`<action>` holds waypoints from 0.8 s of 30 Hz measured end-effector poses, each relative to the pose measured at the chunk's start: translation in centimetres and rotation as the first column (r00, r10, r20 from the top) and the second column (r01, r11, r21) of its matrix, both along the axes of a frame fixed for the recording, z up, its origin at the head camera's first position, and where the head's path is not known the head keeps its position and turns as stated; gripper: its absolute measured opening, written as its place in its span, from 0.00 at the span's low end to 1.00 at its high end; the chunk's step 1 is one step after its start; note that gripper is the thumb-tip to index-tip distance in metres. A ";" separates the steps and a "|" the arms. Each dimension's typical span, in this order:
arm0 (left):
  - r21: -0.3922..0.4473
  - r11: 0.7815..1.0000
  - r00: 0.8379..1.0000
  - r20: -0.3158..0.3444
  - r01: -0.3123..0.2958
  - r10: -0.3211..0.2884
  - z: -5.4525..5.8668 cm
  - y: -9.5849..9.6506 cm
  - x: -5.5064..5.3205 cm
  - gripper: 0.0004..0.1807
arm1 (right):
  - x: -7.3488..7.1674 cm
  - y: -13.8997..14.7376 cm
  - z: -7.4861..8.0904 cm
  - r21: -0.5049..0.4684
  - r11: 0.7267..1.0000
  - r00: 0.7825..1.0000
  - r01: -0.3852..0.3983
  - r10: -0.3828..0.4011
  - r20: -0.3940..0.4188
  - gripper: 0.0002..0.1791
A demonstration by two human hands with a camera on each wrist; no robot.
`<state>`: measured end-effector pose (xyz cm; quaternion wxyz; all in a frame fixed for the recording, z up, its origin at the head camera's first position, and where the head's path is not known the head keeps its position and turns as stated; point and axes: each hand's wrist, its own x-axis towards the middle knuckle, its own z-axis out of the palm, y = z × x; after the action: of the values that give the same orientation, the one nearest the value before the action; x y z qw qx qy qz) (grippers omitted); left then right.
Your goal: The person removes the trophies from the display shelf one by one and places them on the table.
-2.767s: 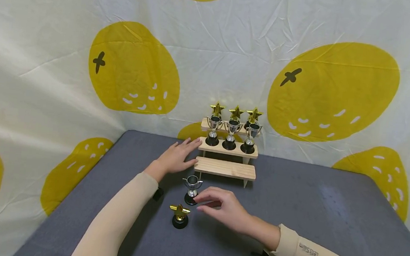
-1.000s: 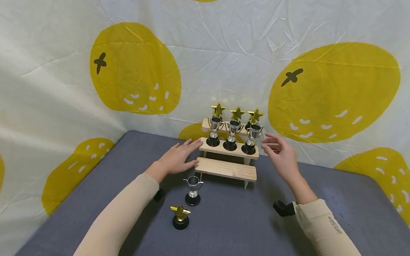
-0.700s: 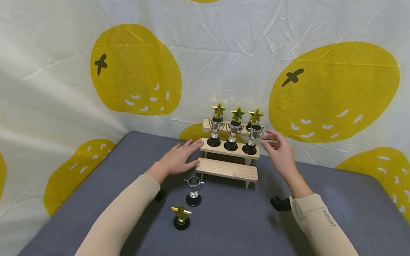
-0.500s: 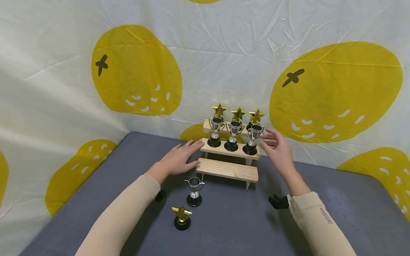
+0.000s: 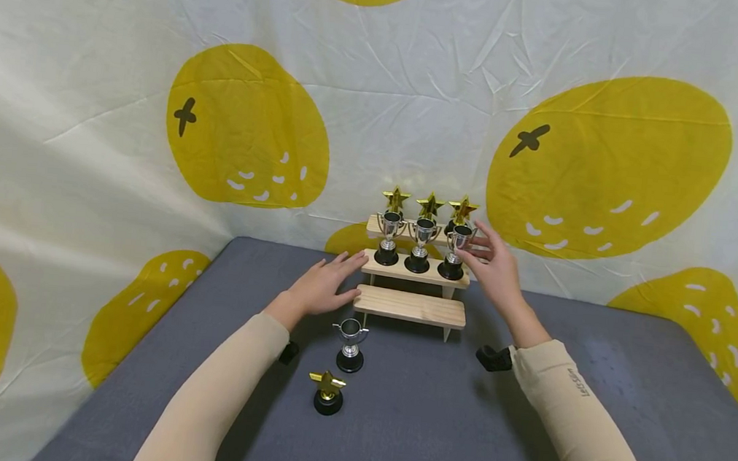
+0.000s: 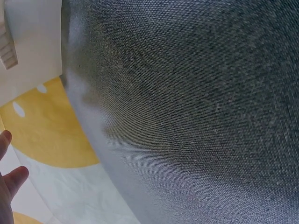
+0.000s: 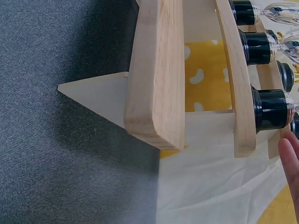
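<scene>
My right hand (image 5: 496,266) is at the rightmost silver trophy cup (image 5: 460,240) on the middle shelf, thumb across its front and fingers at its right handle. In the right wrist view, fingertips (image 7: 288,148) show close beside that trophy's black base (image 7: 272,109). My left hand (image 5: 319,285) lies with spread fingers against the left ends of the wooden tiered stand (image 5: 409,305); in the left wrist view only two fingertips (image 6: 15,179) show. Two more silver cups stand left of the first, with several gold star trophies (image 5: 430,205) on the top shelf. The lowest shelf is bare.
Another silver cup (image 5: 350,346) and a gold star trophy (image 5: 328,393) stand on the grey tabletop (image 5: 418,425), in front of the stand and right of the left forearm. A white cloth with yellow fruit print (image 5: 420,103) hangs right behind the table.
My right hand has risen from beside the silver cup on the table to the stand's right side, then moved left onto the rightmost cup. My left hand has stayed at the stand.
</scene>
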<state>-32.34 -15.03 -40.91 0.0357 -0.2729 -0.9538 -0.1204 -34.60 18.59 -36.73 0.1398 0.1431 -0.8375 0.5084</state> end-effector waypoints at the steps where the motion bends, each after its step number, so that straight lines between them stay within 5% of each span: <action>1: 0.001 1.000 1.000 -0.003 0.001 -0.001 0.0 0.0 0.0 0.39 | 0.0 -0.1 0.1 -0.005 1.000 1.000 0.002 -0.002 -0.002 0.38; 12: 0.007 1.000 1.000 0.004 0.003 -0.003 -0.1 0.0 0.1 0.38 | 0.4 -0.8 0.2 -0.095 0.995 0.999 0.040 -0.038 0.026 0.29; 24: 0.011 1.000 1.000 -0.004 0.002 -0.002 -0.1 0.0 0.0 0.38 | 0.1 -0.8 0.3 -0.076 0.997 1.000 0.023 -0.024 -0.001 0.29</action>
<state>-32.36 -15.04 -41.06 0.0389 -0.2741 -0.9527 -0.1252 -34.50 17.76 -36.42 0.1520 0.1284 -0.8192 0.5379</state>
